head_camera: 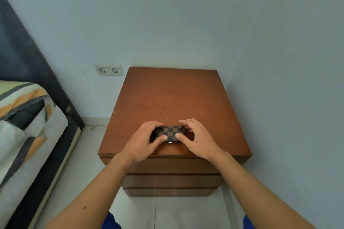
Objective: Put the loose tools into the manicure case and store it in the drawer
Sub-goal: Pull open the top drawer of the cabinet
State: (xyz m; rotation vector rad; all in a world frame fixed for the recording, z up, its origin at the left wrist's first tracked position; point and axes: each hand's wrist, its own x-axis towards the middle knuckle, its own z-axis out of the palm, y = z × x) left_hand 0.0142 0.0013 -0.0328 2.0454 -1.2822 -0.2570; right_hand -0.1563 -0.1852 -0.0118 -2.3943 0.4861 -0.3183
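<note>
A small manicure case (170,132) with a brown and black checkered cover lies closed near the front edge of a wooden nightstand (173,95). A small metal clasp shows at its front side. My left hand (144,140) grips the case's left end and my right hand (197,138) grips its right end, thumbs resting on the cover. No loose tools are visible on the top. The nightstand's drawers (171,180) below my wrists are all closed.
The nightstand stands in a corner, with walls behind it and to its right. A bed (24,126) with a striped cover and a dark frame lies to the left. A double wall socket (108,70) sits behind. The floor is pale tile.
</note>
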